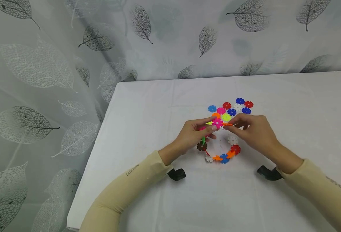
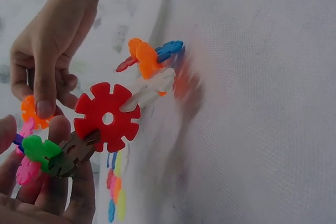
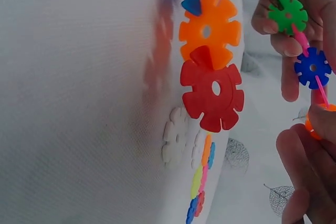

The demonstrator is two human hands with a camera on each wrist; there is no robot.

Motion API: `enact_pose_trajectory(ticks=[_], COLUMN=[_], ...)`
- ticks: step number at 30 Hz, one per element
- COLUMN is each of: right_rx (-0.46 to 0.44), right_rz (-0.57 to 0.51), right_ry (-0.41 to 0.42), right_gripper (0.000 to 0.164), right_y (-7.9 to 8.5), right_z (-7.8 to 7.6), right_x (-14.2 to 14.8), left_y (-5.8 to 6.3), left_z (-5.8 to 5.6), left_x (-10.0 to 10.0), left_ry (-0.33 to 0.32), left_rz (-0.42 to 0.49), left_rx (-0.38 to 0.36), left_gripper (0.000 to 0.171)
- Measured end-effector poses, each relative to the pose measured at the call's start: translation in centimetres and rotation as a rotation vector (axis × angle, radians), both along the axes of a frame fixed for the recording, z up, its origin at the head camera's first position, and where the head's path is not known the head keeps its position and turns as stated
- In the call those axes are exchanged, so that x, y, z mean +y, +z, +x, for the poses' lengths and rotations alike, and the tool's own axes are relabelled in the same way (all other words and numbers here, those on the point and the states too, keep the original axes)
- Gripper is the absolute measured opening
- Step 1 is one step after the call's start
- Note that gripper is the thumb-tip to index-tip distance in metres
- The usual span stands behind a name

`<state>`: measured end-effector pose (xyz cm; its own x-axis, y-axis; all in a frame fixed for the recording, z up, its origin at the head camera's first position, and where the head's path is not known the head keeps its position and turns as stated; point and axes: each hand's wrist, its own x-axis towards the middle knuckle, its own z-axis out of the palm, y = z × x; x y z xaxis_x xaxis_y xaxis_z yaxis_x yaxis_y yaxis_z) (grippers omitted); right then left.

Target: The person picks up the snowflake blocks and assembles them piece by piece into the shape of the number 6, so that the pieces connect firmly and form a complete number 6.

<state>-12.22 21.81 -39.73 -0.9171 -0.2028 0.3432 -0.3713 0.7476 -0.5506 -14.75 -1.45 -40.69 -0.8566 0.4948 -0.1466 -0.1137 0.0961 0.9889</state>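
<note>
A curved chain of notched plastic flower discs spans between my hands and the cloth. My left hand (image 1: 192,133) grips its upper left part, around a pink disc (image 1: 217,122). A green disc (image 3: 287,15) and a dark blue disc (image 3: 313,67) sit along that held stretch. With thumb and fingertips, my right hand (image 1: 254,130) pinches an orange disc (image 2: 29,109) at the chain's end, against the pink one. Below the left hand the chain runs through a brown disc (image 1: 202,146), then round to a red disc (image 1: 235,149). A white disc (image 3: 174,137) lies beside that red end.
Several loose discs lie on the white cloth (image 1: 147,129) beyond my hands, among them a yellow-green disc (image 1: 226,117), a light blue disc (image 1: 212,109) and a red disc (image 1: 248,104). Black curved pieces (image 1: 177,175) sit under both wrists. A leaf-patterned curtain (image 1: 170,38) hangs behind.
</note>
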Motion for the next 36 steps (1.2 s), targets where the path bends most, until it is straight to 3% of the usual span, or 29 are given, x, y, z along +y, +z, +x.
enact_pose_trajectory(ticks=[8,17,25,30,36], right_rx=[0.185,0.290,0.417,0.359,0.143], right_rz=[0.117,0.126,0.167,0.136,0.054], right_ry=[0.064,0.087,0.162,0.134,0.101], right_gripper=[0.024,0.028,0.038,0.037,0.032], right_y=[0.1,-0.3,-1.0,-1.2,-1.1], right_z=[0.2,0.1,-0.3,-0.1,0.3], right_x=[-0.1,-0.4,-0.2,-0.2,-0.4], left_y=[-0.3,-0.8,-1.0,-1.0,-0.7], left_z=[0.1,0.1,0.2,0.1,-0.1], left_x=[0.1,0.2,0.3,0.3,0.5], left_ry=[-0.020,-0.023,-0.045,-0.054,-0.054], left_rz=[0.036,0.069,0.079,0.036,0.009], left_rx=[0.020,0.019,0.029,0.048,0.030], left_gripper=[0.043,0.045,0.043,0.044,0.045])
